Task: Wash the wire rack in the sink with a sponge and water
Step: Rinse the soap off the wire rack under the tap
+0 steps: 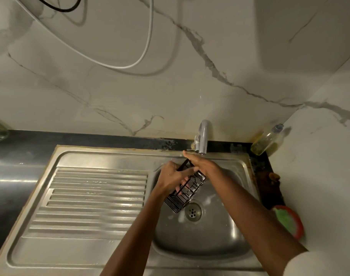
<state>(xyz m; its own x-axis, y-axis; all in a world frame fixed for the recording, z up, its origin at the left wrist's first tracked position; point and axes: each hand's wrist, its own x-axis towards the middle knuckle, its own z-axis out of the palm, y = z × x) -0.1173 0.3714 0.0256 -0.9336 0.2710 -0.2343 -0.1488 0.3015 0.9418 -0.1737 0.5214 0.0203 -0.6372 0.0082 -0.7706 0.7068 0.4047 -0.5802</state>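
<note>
Rack [185, 188] held tilted over the basin of the sink [202, 246], centre-right of frame, lower end hanging just above the drain [193, 212] and upper end up near the tap [204, 136]. Looked mid-wash, honestly: white suds clinging to the upper part of the wires, a few foamy patches on the basin floor around the drain. No water stream visible from the tap though, so couldn't tell if running or not. Rinse probably still left to do, going by the suds.

Left hand [173, 179] wrapped around the rack's left side, fingers curled through behind the grid and poking out between the wires. Right hand [202, 163] laid across the rack's top end, fingers fairly straight and reaching toward the tap's base; couldn't tell if anything was tucked under the palm. No sponge seen in either hand. Green scrubber [285, 220] sat in a red dish at the right edge, well apart from both hands.
</note>
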